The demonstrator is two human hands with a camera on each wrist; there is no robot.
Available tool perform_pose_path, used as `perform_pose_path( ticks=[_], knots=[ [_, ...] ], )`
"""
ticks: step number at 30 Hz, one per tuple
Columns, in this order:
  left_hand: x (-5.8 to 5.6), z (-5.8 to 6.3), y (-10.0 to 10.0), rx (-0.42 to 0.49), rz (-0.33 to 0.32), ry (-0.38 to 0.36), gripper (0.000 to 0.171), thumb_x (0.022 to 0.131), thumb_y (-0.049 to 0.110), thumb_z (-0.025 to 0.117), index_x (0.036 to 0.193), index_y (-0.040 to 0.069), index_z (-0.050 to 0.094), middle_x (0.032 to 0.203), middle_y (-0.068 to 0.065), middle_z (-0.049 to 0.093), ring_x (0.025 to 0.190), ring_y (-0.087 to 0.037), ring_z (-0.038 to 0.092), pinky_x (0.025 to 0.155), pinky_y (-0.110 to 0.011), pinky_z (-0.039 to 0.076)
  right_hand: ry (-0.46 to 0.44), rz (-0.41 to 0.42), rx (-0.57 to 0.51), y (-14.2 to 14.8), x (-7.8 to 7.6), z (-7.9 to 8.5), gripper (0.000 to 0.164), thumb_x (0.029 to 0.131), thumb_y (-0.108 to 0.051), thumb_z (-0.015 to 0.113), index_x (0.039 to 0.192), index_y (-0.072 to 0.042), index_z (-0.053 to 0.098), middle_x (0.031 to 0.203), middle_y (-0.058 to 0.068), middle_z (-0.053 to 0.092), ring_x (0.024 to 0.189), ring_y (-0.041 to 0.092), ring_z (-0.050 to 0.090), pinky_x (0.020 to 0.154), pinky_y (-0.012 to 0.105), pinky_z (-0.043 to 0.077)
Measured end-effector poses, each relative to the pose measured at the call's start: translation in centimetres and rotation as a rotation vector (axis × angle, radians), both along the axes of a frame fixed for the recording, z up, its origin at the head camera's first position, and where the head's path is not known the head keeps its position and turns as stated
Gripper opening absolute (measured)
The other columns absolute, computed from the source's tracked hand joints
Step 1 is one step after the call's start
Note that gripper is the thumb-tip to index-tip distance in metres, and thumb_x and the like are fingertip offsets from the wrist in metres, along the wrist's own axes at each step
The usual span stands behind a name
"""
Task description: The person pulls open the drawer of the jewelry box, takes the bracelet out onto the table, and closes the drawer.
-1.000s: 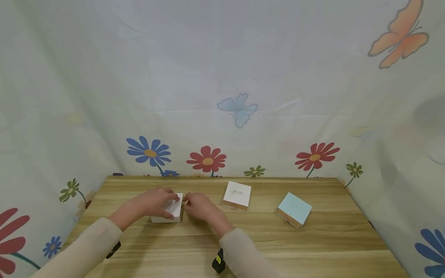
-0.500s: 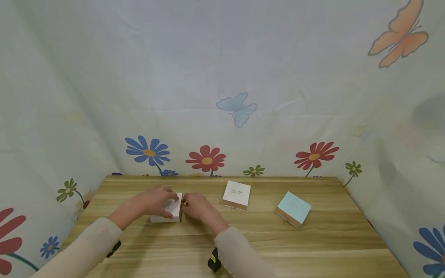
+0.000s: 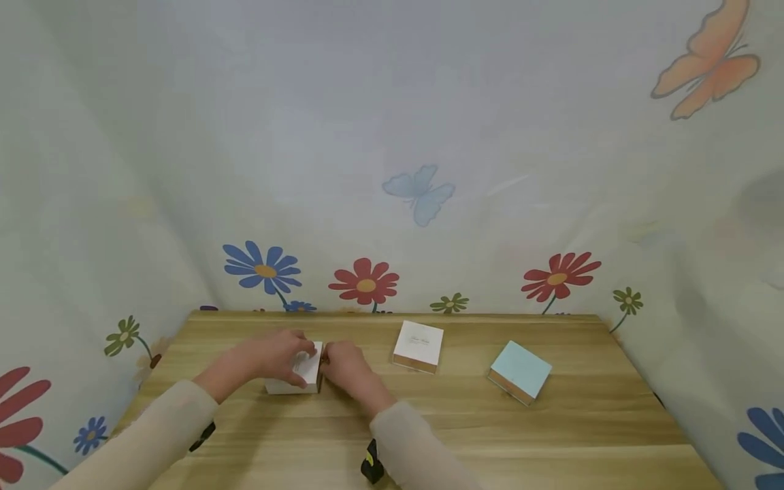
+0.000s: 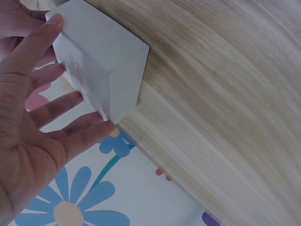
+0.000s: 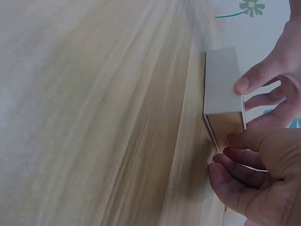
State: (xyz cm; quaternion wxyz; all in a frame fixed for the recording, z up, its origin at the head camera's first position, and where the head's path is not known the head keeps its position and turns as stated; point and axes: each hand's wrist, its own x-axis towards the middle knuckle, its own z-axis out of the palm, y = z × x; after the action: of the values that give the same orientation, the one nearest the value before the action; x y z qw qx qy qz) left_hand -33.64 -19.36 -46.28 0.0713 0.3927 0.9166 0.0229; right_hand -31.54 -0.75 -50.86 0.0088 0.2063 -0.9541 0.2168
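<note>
A small white cardboard box (image 3: 309, 367) lies on the left part of the table, printed on top and brown on its right end. My left hand (image 3: 278, 356) holds it from the left, thumb at the near edge and fingers spread across the top. In the left wrist view the fingertips of the left hand (image 4: 40, 108) rest on the printed face. My right hand (image 3: 348, 365) is at the brown end (image 5: 225, 127), its thumb and index finger pinching there beside a small dark slot. The pinched part is hidden by the fingers of the right hand (image 5: 263, 174).
A second white box (image 3: 418, 346) with a brown side lies right of the hands. Farther right is a light blue box (image 3: 520, 371), set at an angle. Behind the wooden table (image 3: 551, 435) hangs a pale curtain (image 3: 343, 136) printed with flowers and butterflies.
My right forearm has swung slightly left while its fingers stay at the box's brown end. The left hand and all the boxes keep their places.
</note>
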Motion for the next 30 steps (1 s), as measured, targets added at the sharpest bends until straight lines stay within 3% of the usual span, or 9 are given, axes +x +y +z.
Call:
perform_pose_path(
  ticks=[7,19,26,30],
  knots=[
    [0.06,-0.28,-0.23,0.027,0.022,-0.017,0.057,0.071,0.047,0.091,0.114,0.015,0.072,0.103,-0.003,0.064,0.083,-0.014,0.057,0.077,-0.036,0.054,0.03,0.025,0.038,-0.3,-0.25,-0.4,0.019,0.091,-0.018,0.075,0.075,-0.012,0.068,0.063,-0.006,0.056,0.059,0.009,0.046,0.057,0.022,0.039],
    [0.33,0.03,-0.31,0.005,0.018,-0.029,0.058,0.071,0.047,0.091,0.114,0.015,0.072,0.102,-0.004,0.064,0.081,-0.013,0.056,0.075,-0.035,0.054,0.007,0.06,0.114,-0.58,-0.15,0.07,0.011,0.093,-0.021,0.076,0.086,-0.013,0.074,0.072,-0.006,0.064,0.066,0.006,0.053,0.064,0.02,0.046],
    [0.46,0.25,-0.06,0.004,0.032,-0.023,0.057,0.071,0.048,0.091,0.115,0.016,0.072,0.103,-0.002,0.064,0.082,-0.013,0.056,0.076,-0.036,0.054,-0.009,0.072,0.078,-0.12,-0.15,0.08,0.021,0.095,-0.021,0.073,0.077,-0.014,0.065,0.064,-0.007,0.054,0.06,0.007,0.045,0.056,0.021,0.037],
    [0.52,0.14,-0.02,0.002,0.038,-0.034,0.058,0.071,0.049,0.091,0.115,0.015,0.072,0.104,-0.002,0.063,0.083,-0.013,0.055,0.074,-0.035,0.053,-0.069,0.075,0.008,0.33,0.03,0.3,0.017,0.1,-0.02,0.065,0.085,-0.012,0.07,0.063,-0.006,0.051,0.057,0.008,0.042,0.055,0.021,0.035]
  ],
)
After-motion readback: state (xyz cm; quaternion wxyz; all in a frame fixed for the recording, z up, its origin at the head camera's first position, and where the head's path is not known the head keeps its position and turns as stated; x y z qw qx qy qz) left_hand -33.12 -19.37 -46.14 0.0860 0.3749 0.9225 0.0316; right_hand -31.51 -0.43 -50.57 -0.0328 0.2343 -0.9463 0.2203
